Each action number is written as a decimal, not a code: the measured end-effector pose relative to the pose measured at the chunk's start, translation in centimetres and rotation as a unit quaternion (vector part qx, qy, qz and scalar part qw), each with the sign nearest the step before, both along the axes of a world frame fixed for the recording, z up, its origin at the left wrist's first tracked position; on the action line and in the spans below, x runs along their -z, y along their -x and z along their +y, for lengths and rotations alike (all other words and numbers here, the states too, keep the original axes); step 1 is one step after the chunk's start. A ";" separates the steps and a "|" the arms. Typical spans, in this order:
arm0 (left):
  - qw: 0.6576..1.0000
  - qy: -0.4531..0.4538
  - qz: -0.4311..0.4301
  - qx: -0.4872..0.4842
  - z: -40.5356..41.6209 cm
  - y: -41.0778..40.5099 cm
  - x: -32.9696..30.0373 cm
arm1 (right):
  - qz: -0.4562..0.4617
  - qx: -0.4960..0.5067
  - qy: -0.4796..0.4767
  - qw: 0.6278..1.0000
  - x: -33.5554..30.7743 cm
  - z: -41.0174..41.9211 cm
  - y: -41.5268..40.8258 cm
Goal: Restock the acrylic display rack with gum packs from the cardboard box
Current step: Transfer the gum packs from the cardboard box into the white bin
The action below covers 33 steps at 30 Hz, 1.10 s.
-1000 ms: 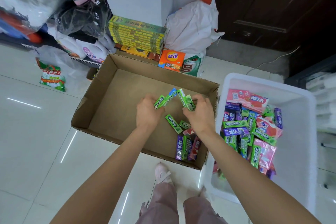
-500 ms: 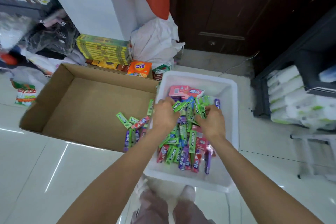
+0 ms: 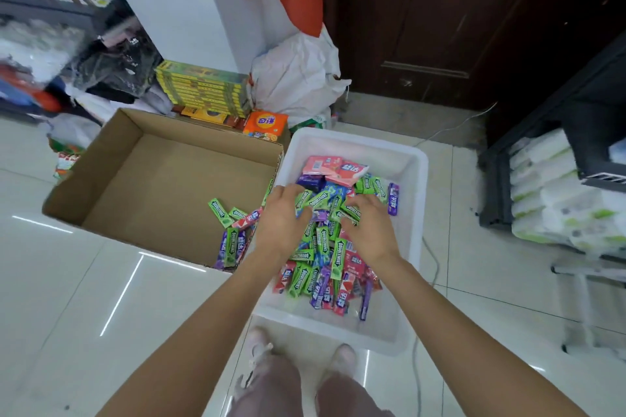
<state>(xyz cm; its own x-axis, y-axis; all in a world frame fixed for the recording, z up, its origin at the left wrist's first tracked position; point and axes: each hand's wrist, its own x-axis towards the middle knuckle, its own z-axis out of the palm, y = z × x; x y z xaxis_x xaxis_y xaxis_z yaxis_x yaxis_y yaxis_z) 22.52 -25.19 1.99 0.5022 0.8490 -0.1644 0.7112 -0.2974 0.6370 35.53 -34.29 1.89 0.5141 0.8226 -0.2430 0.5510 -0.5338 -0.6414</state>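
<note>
Transfer step: my left hand and right hand, fingers curled on green gum packs, over white tub at centre frame; next, release, then fetch remainder from cardboard box.

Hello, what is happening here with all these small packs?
A person stands over a white plastic bin heaped with gum packs. Both hands are on the pile: the left hand and the right hand hold green packs. Beside it, the cardboard box has only a few packs in one corner.
</note>
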 end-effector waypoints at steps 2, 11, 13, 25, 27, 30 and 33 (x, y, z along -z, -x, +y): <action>1.000 -0.002 -0.008 -0.020 0.8 1.9 -0.6 | 0.000 -0.019 -0.024 1.000 -0.4 1.2 1.3; 0.992 0.000 0.123 -0.007 9.1 13.0 1.3 | 0.023 -0.077 -0.051 0.995 -0.7 10.0 10.7; 0.989 0.015 0.144 0.031 11.1 14.9 2.4 | 0.021 -0.083 -0.034 0.996 -0.2 12.1 12.9; 0.913 0.033 0.263 0.311 16.1 17.1 7.4 | -0.045 -0.022 0.216 0.975 6.2 17.0 18.5; 0.906 0.010 0.290 0.310 16.5 17.5 7.7 | -0.056 -0.017 0.245 0.968 6.7 17.0 18.7; 0.918 0.008 0.305 0.252 17.7 18.3 7.9 | -0.059 -0.037 0.224 0.972 7.2 16.8 18.7; 0.931 0.019 0.306 0.197 18.9 19.5 7.7 | -0.011 -0.089 0.173 0.981 7.5 17.1 19.0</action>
